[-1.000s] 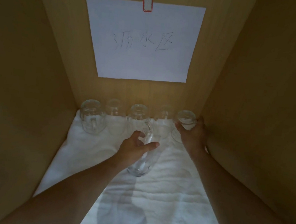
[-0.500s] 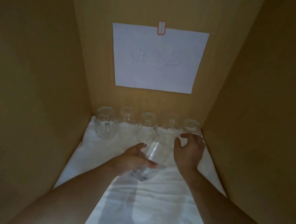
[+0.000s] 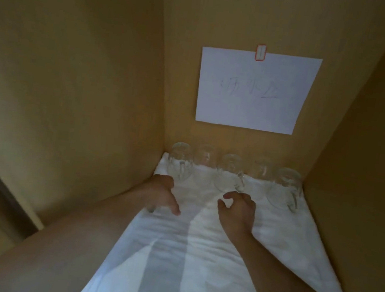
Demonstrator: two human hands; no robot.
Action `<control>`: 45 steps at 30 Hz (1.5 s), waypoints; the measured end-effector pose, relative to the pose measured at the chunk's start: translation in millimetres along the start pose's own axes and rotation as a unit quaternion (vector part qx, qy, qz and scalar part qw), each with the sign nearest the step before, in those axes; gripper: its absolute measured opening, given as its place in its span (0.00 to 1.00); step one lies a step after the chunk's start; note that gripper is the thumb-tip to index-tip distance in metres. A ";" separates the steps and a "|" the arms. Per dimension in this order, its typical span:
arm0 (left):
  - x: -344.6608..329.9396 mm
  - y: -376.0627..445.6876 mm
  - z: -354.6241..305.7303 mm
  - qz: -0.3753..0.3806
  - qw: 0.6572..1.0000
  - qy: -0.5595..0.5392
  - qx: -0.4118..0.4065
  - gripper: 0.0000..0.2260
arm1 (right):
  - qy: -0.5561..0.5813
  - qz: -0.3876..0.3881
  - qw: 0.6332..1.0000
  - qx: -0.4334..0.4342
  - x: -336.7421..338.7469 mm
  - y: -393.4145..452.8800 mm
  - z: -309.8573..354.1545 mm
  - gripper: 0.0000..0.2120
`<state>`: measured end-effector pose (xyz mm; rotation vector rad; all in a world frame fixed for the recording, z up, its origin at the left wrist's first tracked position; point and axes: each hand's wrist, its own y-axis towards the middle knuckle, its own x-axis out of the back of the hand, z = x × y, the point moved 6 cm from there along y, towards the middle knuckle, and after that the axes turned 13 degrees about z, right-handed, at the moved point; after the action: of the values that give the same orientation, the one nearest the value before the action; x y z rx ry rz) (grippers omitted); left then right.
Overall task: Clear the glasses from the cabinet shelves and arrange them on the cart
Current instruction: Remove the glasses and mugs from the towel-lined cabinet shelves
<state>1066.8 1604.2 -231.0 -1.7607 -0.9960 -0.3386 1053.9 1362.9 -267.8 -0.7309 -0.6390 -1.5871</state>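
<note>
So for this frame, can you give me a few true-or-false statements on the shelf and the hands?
1. Five glasses stand in a row along the back wall. True.
2. The right hand grips the rightmost glass. False: its fingers are loosely curled and hold nothing, and it is in front of the middle of the row.
3. A white paper sheet with handwriting hangs on the back wall. True.
4. The shelf floor is bare wood. False: a white towel covers it.
</note>
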 end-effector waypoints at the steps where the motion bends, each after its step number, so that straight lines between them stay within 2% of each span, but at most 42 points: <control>1: 4.3 -3.4 2.4 -0.008 1.000 0.028 0.006 0.40 | -0.001 0.006 1.000 0.004 -3.6 -0.2 4.2 0.08; 5: 24.5 -13.7 2.2 -0.106 0.983 0.153 0.014 0.32 | -0.007 0.011 0.999 0.034 -10.8 0.9 19.9 0.08; 7: 31.3 -13.4 -3.6 -0.146 0.963 0.228 0.017 0.35 | -0.002 0.006 0.999 0.044 -11.8 1.0 24.3 0.07; 9: 33.2 -9.0 -11.0 -0.153 0.946 0.284 0.031 0.39 | 0.001 0.006 0.999 0.047 -12.0 1.2 26.2 0.07; 12: 32.9 -2.5 -24.8 -0.186 0.925 0.329 0.047 0.36 | -0.009 0.008 0.999 0.047 -10.6 1.1 24.5 0.08; 16: 32.3 5.7 -39.9 -0.252 0.902 0.351 0.014 0.29 | -0.014 0.010 0.999 0.040 -5.8 2.2 19.4 0.09; 19: 36.0 12.0 -44.0 -0.276 0.895 0.350 -0.017 0.24 | -0.021 0.019 0.999 0.034 -2.9 5.0 18.0 0.09; 26: 45.6 25.4 -43.0 -0.269 0.902 0.327 -0.081 0.25 | -0.024 0.037 0.998 0.052 -5.3 14.9 26.2 0.11; 35: 42.8 22.5 -37.1 -0.269 0.898 0.333 -0.107 0.33 | -0.048 0.076 0.994 0.068 -10.3 19.6 49.0 0.21; 40: 30.7 7.3 -31.5 -0.259 0.919 0.273 -0.115 0.43 | -0.048 0.092 0.990 0.096 -3.1 12.4 60.2 0.23; 45: 15.9 -21.4 -21.0 -0.291 0.930 0.190 -0.117 0.42 | -0.066 0.120 0.981 0.139 -2.9 -5.6 73.4 0.25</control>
<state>1065.1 1595.6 -198.2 -1.4830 -1.2072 -1.1724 1056.0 1420.8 -222.3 -0.6793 -0.8191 -1.2057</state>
